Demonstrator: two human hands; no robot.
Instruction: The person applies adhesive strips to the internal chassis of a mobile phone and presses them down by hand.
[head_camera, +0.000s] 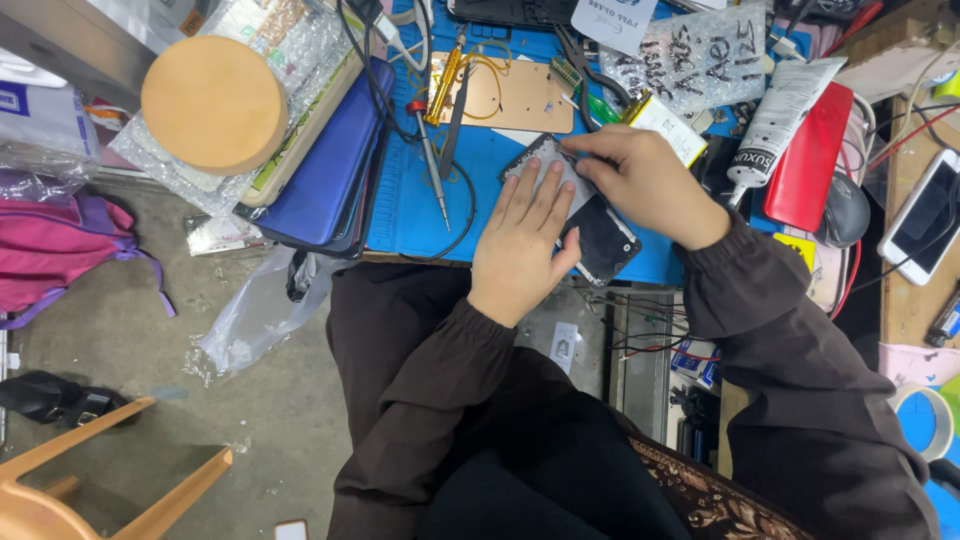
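Black phone (600, 240) diagonal, both hands pressing

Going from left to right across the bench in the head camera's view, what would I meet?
Round tan wooden disc → dark blue flat case → red-tipped screwdriver → left hand → right hand → white glue tube → red flat case → white phone.

phone (600, 235) on mat (410, 215); screwdriver (430, 160) left
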